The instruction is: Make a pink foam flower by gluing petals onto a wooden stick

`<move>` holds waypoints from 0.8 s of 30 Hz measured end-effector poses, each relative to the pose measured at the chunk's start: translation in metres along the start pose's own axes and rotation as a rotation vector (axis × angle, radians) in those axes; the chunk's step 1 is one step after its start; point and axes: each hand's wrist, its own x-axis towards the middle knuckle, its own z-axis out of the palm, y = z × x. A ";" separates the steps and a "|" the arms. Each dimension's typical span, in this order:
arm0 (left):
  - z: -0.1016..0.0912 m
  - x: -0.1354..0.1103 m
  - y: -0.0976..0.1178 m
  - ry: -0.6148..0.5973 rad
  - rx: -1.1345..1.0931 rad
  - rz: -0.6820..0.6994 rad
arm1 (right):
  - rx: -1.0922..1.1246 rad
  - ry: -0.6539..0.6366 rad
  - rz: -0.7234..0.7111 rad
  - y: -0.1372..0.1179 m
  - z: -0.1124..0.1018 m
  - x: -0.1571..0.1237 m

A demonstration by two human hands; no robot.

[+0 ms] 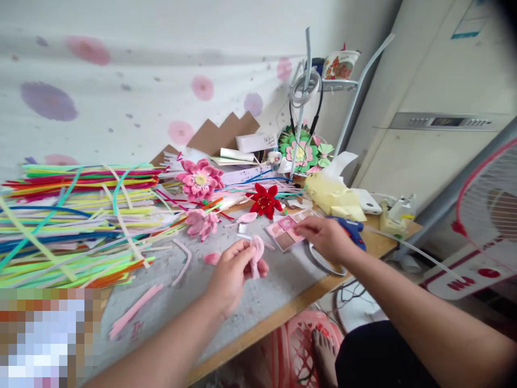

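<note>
My left hand [234, 272] is closed on a pale pink petal [257, 249] of fuzzy pipe cleaner, its rounded tip pointing up. My right hand [329, 237] reaches over a small pink powder palette [286, 241] with several colour pans, fingertips pinched at its right side. Whatever is in that pinch is too small to make out. Loose pink petals [247, 217] lie beyond my left hand. Behind them are a red fuzzy flower [265, 201], a large pink flower [201, 180] and a lighter pink flower [202, 223].
Bundles of coloured pipe cleaners [76, 215] cover the table's left side. Pink stems [136, 310] lie on the grey mat [169, 328]. A blue glue gun [355, 231] sits by my right wrist. Beyond are yellow wrapping [333, 191], a power strip [393, 215] and a fan [490, 199].
</note>
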 end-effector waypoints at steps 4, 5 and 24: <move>-0.005 -0.011 -0.008 -0.086 0.180 -0.001 | -0.110 0.006 0.000 0.040 -0.015 0.014; -0.006 -0.012 -0.009 -0.107 0.177 -0.005 | -0.125 -0.028 -0.028 0.046 -0.015 0.016; -0.006 -0.012 -0.015 -0.090 0.053 -0.226 | -0.682 -0.241 -0.281 0.064 0.012 0.034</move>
